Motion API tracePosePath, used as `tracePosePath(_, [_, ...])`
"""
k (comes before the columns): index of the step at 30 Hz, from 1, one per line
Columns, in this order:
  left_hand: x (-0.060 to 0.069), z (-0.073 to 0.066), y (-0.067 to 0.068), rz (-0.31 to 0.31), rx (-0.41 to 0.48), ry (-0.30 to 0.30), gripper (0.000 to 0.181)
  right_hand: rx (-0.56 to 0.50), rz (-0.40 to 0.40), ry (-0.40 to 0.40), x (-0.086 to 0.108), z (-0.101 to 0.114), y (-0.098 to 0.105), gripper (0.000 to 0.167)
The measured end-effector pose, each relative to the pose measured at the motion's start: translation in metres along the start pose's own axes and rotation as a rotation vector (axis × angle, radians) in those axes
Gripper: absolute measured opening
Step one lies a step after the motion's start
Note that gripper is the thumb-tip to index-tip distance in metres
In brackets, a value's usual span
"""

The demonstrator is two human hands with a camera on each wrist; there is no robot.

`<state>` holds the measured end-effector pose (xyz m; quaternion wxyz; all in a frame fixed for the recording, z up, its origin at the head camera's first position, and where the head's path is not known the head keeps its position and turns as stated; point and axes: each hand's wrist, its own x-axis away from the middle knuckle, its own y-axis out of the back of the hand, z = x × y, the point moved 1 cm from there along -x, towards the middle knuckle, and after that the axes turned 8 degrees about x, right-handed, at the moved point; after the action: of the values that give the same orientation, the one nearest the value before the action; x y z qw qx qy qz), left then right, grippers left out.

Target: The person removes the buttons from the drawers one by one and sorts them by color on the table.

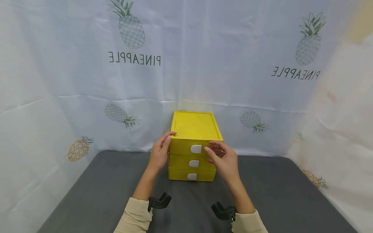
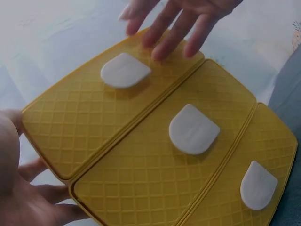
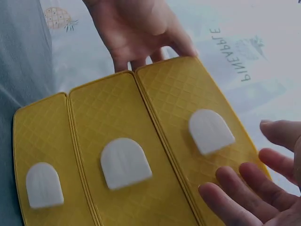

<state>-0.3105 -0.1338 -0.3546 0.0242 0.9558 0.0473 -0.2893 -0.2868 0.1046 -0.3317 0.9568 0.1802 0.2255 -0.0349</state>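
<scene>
A yellow three-drawer storage box (image 1: 196, 126) stands upright with each drawer flush in its frame. Each waffle-textured front carries a white rounded tab handle, such as the top tab (image 1: 196, 149). At the box's upper left corner is my left hand (image 1: 159, 153), its fingers touching the side and top edge; parts of them are hidden behind the side in the right wrist view. My right hand (image 1: 225, 160) hovers in front of the top drawer (image 3: 174, 94), right of its tab, with fingers spread and loosely bent and nothing held.
The box stands on a dark grey tabletop (image 1: 116, 181), close to a white curtain (image 1: 204, 64) printed with pineapples. More of this cloth hangs at the left and right sides. A black wrist mount (image 1: 222, 212) sits on the right forearm, another on the left.
</scene>
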Motion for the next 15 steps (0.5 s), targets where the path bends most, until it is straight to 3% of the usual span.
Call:
tracePosePath(4, [0.001,0.002,-0.003,0.004,0.013,-0.001,0.035,0.043,-0.031,0.03,0.001,-0.001,-0.012,0.029])
tracePosePath(11, [-0.002,0.001,-0.003,0.018,0.059,0.019,0.035,0.182,-0.171,0.111,0.001,0.002,-0.028,0.022])
tracePosePath(15, [-0.002,0.001,0.003,0.035,0.097,0.082,0.036,0.202,-0.189,0.134,0.003,0.005,-0.034,0.02])
